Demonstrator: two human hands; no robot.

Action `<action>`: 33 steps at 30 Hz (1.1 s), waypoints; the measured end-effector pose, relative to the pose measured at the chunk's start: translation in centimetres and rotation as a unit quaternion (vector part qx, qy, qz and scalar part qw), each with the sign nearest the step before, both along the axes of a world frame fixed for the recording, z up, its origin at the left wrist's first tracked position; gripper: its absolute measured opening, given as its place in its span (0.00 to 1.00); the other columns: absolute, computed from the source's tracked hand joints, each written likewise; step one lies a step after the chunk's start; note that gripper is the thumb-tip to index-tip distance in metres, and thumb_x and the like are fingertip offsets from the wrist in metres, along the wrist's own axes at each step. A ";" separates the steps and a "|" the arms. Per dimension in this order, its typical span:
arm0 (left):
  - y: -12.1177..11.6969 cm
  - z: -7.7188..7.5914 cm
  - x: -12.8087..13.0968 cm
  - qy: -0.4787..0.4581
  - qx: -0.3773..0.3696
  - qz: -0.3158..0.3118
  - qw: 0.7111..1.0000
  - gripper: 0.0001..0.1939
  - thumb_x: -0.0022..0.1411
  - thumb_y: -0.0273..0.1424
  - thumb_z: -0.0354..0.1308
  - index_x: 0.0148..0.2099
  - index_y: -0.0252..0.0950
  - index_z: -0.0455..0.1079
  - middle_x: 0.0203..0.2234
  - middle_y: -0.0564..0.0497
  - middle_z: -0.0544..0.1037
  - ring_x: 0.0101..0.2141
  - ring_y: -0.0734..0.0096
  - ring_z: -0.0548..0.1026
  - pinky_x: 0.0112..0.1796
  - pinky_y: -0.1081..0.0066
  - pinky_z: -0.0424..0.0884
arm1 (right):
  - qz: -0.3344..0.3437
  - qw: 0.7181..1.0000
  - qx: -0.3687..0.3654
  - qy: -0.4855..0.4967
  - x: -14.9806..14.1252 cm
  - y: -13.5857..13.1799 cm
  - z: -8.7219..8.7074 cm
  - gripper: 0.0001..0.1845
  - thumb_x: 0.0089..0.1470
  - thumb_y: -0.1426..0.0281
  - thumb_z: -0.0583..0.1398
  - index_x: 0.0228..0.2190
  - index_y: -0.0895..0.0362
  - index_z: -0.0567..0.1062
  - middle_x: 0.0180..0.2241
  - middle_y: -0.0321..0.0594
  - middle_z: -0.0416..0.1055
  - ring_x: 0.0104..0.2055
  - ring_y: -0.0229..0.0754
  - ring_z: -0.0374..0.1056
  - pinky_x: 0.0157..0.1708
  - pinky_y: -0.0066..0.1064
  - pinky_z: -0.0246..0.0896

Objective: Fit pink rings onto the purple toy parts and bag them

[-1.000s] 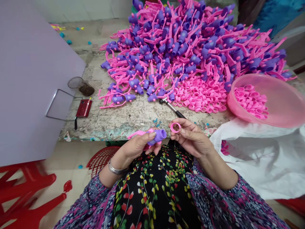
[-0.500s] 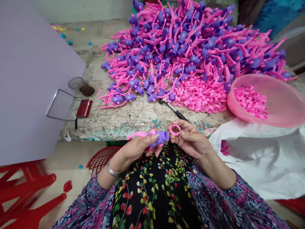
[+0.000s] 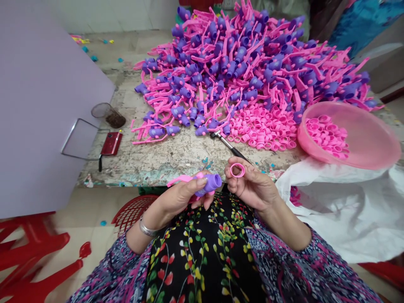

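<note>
Above my lap, my left hand (image 3: 186,191) is wrapped round a purple plastic tube piece (image 3: 210,184) with pink arms; its threaded open end points right. Between the fingers of my right hand (image 3: 252,185) is a pink plastic ring (image 3: 237,170), held a little to the right of the tube and apart from it. Beyond my hands, a big heap of similar purple and pink pieces (image 3: 227,67) covers the back of the worktable. A pile of pink rings (image 3: 263,128) lies at the heap's front.
A pink bowl (image 3: 372,134) with more rings stands at right, above a white sack (image 3: 347,210). A black-handled hammer (image 3: 232,147) lies near the table edge (image 3: 176,166). At left are a glass jar (image 3: 109,115), a red phone-like object (image 3: 111,143) and red stools (image 3: 31,248).
My right hand has moved the pink ring slightly right and up, farther from the tube. The left hand has barely shifted, keeping the tube piece.
</note>
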State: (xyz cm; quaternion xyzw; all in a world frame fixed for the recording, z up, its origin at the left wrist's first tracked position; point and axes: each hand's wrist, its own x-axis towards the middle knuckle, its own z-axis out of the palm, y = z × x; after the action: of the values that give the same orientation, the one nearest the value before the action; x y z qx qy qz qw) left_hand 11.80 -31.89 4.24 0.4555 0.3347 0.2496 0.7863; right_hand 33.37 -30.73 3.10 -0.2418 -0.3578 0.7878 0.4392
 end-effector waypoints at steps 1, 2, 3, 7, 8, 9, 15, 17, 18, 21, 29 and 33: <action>-0.1 0.0 0.0 -0.002 -0.001 0.000 1.000 0.28 0.61 0.57 0.49 0.35 0.34 0.67 0.20 0.52 0.73 0.15 0.81 0.59 0.16 0.76 0.50 | 0.000 1.000 -0.002 0.000 -0.1 0.0 0.1 0.15 0.56 0.59 0.63 0.43 0.51 0.73 0.31 0.35 0.74 0.26 0.34 0.71 0.30 0.28 0.73; -0.1 0.1 0.0 -0.003 -0.002 0.001 1.000 0.28 0.61 0.57 0.50 0.35 0.34 0.66 0.20 0.52 0.72 0.15 0.81 0.59 0.16 0.76 0.50 | 0.001 1.000 -0.007 0.003 -0.2 0.0 0.1 0.15 0.56 0.59 0.63 0.43 0.52 0.73 0.31 0.36 0.74 0.26 0.34 0.71 0.29 0.28 0.73; -0.1 0.1 0.0 -0.003 -0.003 0.001 1.000 0.28 0.61 0.57 0.50 0.35 0.34 0.66 0.20 0.53 0.73 0.15 0.81 0.59 0.16 0.76 0.50 | 0.003 1.000 -0.013 0.007 -0.2 -0.1 0.2 0.14 0.56 0.59 0.63 0.42 0.53 0.73 0.30 0.36 0.74 0.26 0.34 0.70 0.28 0.27 0.73; -0.2 0.2 0.0 -0.005 -0.009 0.002 1.000 0.27 0.60 0.56 0.51 0.34 0.34 0.66 0.20 0.52 0.73 0.15 0.81 0.59 0.16 0.76 0.50 | 0.011 0.996 -0.069 0.050 -0.5 -0.3 0.6 0.14 0.54 0.61 0.65 0.39 0.55 0.74 0.28 0.35 0.74 0.26 0.32 0.71 0.28 0.24 0.72; -0.2 0.3 0.0 -0.005 -0.012 0.003 1.000 0.27 0.60 0.56 0.52 0.34 0.34 0.66 0.20 0.52 0.73 0.15 0.81 0.59 0.16 0.76 0.50 | 0.013 0.993 -0.094 0.069 -0.5 -0.4 0.6 0.14 0.53 0.62 0.66 0.39 0.55 0.74 0.28 0.35 0.74 0.26 0.32 0.71 0.28 0.23 0.72; -0.2 0.3 0.1 -0.006 -0.015 0.004 1.000 0.27 0.59 0.56 0.52 0.34 0.34 0.66 0.20 0.52 0.73 0.15 0.81 0.60 0.16 0.76 0.50 | 0.015 0.989 -0.118 0.088 -0.5 -0.4 0.7 0.15 0.52 0.63 0.67 0.39 0.56 0.75 0.28 0.35 0.75 0.26 0.32 0.71 0.29 0.22 0.72; -0.2 0.2 0.2 -0.015 -0.017 0.006 1.000 0.26 0.60 0.55 0.52 0.35 0.34 0.66 0.20 0.52 0.74 0.14 0.82 0.59 0.16 0.77 0.50 | 0.021 0.974 -0.172 0.144 -0.3 -0.5 0.7 0.15 0.49 0.66 0.69 0.39 0.58 0.76 0.29 0.36 0.77 0.27 0.31 0.73 0.29 0.20 0.72; -0.2 0.0 0.2 -0.021 -0.015 0.004 1.000 0.26 0.61 0.54 0.52 0.35 0.34 0.67 0.20 0.52 0.74 0.15 0.82 0.59 0.16 0.77 0.50 | 0.020 0.974 -0.171 0.147 -0.3 -0.5 0.6 0.15 0.49 0.67 0.69 0.39 0.59 0.76 0.30 0.36 0.77 0.27 0.31 0.73 0.29 0.20 0.72; -0.2 0.0 0.3 -0.023 -0.015 0.004 1.000 0.26 0.61 0.54 0.52 0.35 0.33 0.67 0.20 0.52 0.74 0.15 0.82 0.59 0.16 0.77 0.50 | 0.020 0.974 -0.171 0.148 -0.2 -0.5 0.5 0.15 0.49 0.67 0.69 0.39 0.59 0.76 0.30 0.36 0.77 0.27 0.31 0.73 0.29 0.20 0.72; -0.2 -0.1 0.3 -0.028 -0.015 0.003 0.999 0.26 0.62 0.54 0.51 0.35 0.33 0.68 0.20 0.52 0.73 0.15 0.82 0.59 0.16 0.77 0.50 | 0.021 0.974 -0.173 0.143 -0.2 -0.5 0.4 0.14 0.49 0.67 0.68 0.39 0.58 0.76 0.30 0.35 0.77 0.27 0.31 0.73 0.29 0.20 0.72; -0.1 0.2 0.6 -0.032 -0.025 0.005 0.999 0.26 0.60 0.54 0.53 0.34 0.33 0.69 0.20 0.52 0.74 0.15 0.82 0.59 0.16 0.76 0.49 | 0.023 0.976 -0.172 0.134 -0.3 -0.6 0.4 0.15 0.49 0.67 0.69 0.39 0.58 0.76 0.30 0.34 0.77 0.28 0.30 0.74 0.30 0.19 0.72; -0.1 0.1 0.7 -0.029 -0.034 0.016 0.999 0.27 0.59 0.55 0.54 0.34 0.33 0.69 0.19 0.52 0.74 0.14 0.82 0.59 0.16 0.75 0.48 | 0.019 0.976 -0.173 0.127 -0.3 -0.6 0.4 0.17 0.48 0.69 0.70 0.39 0.57 0.75 0.33 0.34 0.78 0.30 0.30 0.76 0.33 0.19 0.73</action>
State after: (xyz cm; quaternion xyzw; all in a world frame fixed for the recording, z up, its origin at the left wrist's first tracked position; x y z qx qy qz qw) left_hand 12.48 -31.99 4.38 0.4156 0.3268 0.2635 0.8069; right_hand 33.06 -31.35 3.47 -0.2054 -0.1616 0.8703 0.4175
